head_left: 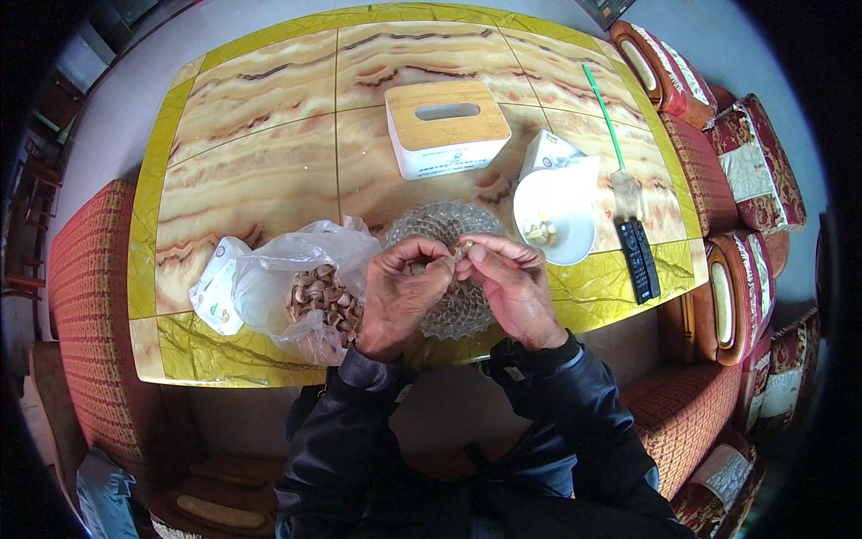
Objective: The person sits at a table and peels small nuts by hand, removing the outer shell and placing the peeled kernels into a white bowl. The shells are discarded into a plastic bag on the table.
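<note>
Above a ribbed clear glass dish (446,316), my two hands meet fingertip to fingertip. A small garlic clove (462,251) is pinched between the thumb and fingers of my right hand (523,295). My left hand (406,301) is closed, its thumb and forefinger pressed together against the clove's near side; something pale shows inside its curled fingers. Left of that hand lies a translucent plastic bag (265,283), its mouth spread around many unpeeled garlic cloves (325,301). To the right, a white bowl (577,235) holds several peeled cloves (540,234). What lies in the glass dish is mostly hidden.
A white tissue box (449,135) with a wooden lid stands beyond the dish. Behind the bowl is a white carton (548,153). A black remote (637,260) and a green-handled fly swatter (606,117) lie at right. A white packet (215,287) sits left; patterned sofas (99,296) surround the table.
</note>
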`<state>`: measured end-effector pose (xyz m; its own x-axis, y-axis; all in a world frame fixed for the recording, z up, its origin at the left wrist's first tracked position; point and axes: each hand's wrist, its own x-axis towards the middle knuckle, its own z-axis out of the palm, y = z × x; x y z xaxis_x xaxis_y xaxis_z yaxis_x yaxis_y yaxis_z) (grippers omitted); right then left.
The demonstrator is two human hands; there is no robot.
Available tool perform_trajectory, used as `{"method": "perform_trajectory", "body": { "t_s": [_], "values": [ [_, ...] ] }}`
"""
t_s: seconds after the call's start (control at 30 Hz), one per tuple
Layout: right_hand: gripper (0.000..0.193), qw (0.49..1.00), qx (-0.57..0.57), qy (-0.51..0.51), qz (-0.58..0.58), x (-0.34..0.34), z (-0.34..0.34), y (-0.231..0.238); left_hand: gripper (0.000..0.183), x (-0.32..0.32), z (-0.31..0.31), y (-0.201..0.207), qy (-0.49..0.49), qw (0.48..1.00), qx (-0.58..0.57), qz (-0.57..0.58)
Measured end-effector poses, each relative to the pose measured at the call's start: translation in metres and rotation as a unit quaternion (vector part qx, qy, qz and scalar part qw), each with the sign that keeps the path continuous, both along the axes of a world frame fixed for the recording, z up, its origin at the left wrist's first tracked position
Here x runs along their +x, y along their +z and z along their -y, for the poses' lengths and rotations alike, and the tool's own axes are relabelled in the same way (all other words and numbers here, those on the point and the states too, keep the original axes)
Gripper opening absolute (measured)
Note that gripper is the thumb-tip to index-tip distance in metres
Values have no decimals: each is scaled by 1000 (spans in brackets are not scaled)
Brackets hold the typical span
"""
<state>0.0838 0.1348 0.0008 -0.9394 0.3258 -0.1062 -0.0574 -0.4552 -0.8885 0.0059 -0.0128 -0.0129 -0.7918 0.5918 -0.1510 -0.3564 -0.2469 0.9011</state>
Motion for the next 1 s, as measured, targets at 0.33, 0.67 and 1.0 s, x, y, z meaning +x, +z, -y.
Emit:
{"method": "perform_trajectory", "body": {
  "t_s": [0.33, 0.67, 1.0],
  "values": [
    [22, 1000, 8, -29, -10, 0, -6, 4, 7, -2, 1, 8, 12, 995, -83, -46],
    [18, 982, 189, -27, 10, 2, -4, 3, 13, -6, 5, 13, -4, 999, -25, -20],
    [18, 976, 215, -19, -36, 1, 2, -4, 11, -6, 4, 8, -9, 995, -81, -50]
  ]
}}
